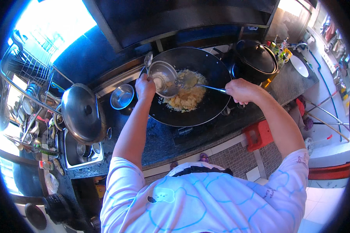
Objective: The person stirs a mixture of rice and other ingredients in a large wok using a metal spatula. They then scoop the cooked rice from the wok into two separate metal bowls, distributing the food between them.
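My left hand (146, 86) holds a clear bowl (166, 70) by its rim, tilted over a large black wok (198, 113), with a metal spoon (148, 59) also at that hand. Some pale residue clings inside the bowl. My right hand (241, 90) grips the handle of a metal ladle (189, 81), whose head is beside the bowl's edge above the wok. A yellowish, crumbly food (185, 99) lies in the wok among small pale bits.
Left of the wok stands another clear bowl (122, 96). A large metal lid (82, 112) leans by the sink (84, 166). A black lidded pot (255, 58) stands right of the wok, near bottles (283, 54) and a white plate (299, 66). A red stool (258, 135) is below the counter.
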The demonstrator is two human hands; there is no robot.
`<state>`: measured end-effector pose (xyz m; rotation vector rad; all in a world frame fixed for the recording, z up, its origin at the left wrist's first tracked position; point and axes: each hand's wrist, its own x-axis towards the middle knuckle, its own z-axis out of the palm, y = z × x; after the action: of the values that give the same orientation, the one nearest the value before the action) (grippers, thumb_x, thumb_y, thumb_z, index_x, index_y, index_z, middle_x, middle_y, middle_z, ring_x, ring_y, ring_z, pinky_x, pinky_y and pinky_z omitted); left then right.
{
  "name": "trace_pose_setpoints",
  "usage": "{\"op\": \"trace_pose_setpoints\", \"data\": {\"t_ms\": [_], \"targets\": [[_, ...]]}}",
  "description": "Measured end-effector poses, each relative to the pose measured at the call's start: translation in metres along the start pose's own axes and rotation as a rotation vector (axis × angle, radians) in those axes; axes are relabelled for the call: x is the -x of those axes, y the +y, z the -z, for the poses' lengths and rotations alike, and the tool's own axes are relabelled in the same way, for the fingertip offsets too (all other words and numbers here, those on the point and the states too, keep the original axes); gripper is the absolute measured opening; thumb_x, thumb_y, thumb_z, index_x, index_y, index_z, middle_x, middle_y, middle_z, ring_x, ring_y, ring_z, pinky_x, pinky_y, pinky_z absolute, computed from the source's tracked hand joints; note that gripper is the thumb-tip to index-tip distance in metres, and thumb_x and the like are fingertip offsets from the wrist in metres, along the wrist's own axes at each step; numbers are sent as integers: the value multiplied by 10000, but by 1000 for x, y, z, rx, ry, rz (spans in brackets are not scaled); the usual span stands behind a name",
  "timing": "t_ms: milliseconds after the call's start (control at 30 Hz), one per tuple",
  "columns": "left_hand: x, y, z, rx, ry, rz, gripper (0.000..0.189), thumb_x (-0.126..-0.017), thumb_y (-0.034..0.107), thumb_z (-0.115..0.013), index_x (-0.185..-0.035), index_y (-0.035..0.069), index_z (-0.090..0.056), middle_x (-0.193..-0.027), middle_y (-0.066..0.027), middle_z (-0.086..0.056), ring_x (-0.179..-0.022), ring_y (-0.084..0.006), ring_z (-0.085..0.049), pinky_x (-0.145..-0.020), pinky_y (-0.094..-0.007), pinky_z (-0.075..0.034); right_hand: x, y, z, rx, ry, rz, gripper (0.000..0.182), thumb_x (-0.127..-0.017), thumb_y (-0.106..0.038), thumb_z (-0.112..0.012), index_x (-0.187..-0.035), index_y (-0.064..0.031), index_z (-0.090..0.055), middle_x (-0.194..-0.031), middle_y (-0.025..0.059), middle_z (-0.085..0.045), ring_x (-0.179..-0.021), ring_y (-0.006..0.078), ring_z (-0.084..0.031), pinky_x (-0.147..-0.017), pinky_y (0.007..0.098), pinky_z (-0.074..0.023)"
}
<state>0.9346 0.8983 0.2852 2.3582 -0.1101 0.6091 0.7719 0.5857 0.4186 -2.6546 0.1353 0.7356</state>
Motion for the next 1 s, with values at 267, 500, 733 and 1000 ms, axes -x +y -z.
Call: {"op": "trace_pose_setpoints", "data": {"t_ms": [267, 500, 733, 1000], "targets": [[-4, 46, -14, 175, -376, 422, 220, -862, 191, -540, -886, -16, -612, -779, -208, -677, -504, -277, -658, -599, -383, -544, -23, -27, 9, -7, 0, 90, 301, -915, -134, -406, -754, 22, -607, -608, 127, -614, -463, 230, -588, -442, 351, -498], [-3, 58, 11, -194, -81, -243, 180, -827, 128, -585, -1004, 92, -591, -1084, -207, -543, -936, -408, -602, -758, -479, -514, -13, 33, 1, 315, 292, 224, 234, -931, -170, -499, -912, -4, -664, -832, 186, -672, -768, 309, -670, -668, 405, -537], [-5, 64, 35, -454, 23, -586, 200, -808, 69, -590, -1001, 119, -569, -1077, -173, -499, -887, -380, -615, -688, -458, -534, 4, 51, 0, 407, 261, 86, 192, -886, -118, -544, -960, -15, -687, -954, 216, -670, -901, 343, -662, -776, 429, -532], [-3, -18, 37, 10, 230, -82, 59, -858, 119, -581, -877, 62, -582, -792, -170, -588, -707, -298, -605, -518, -409, -452, -10, 43, 0, 537, 120, 196, 195, -864, -84, -542, -960, 2, -688, -936, 221, -677, -920, 329, -664, -761, 422, -544]]}}
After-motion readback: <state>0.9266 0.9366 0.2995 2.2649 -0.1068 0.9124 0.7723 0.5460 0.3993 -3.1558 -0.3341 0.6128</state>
